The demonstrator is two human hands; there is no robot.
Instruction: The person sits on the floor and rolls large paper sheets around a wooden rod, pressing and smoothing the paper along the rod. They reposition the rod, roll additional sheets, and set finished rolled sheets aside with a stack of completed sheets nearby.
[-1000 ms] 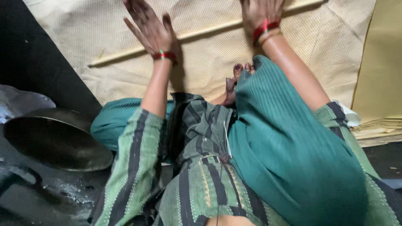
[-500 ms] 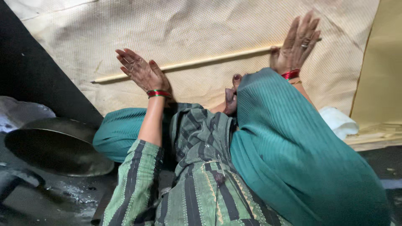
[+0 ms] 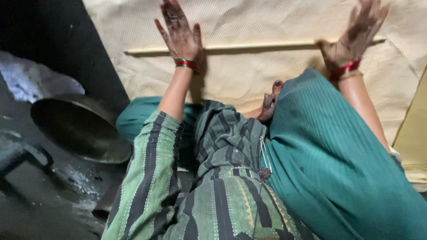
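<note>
While both hands lie flat with fingers spread, the left hand (image 3: 180, 35) and right hand (image 3: 356, 35) press on a long thin wooden stick (image 3: 249, 46), gripping nothing. It lies across a cream woven sheet (image 3: 249, 75) on the floor. A dark metal pan (image 3: 80, 126) sits well apart at the left.

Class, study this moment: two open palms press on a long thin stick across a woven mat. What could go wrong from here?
1. The left hand and right hand lie flat, not gripping, so the long pale wooden stick may skew or slip away.
2. The cream woven mat already shows creases; it could bunch under the stick.
3. The dark round metal pan sits near the left elbow and might get knocked.
</note>
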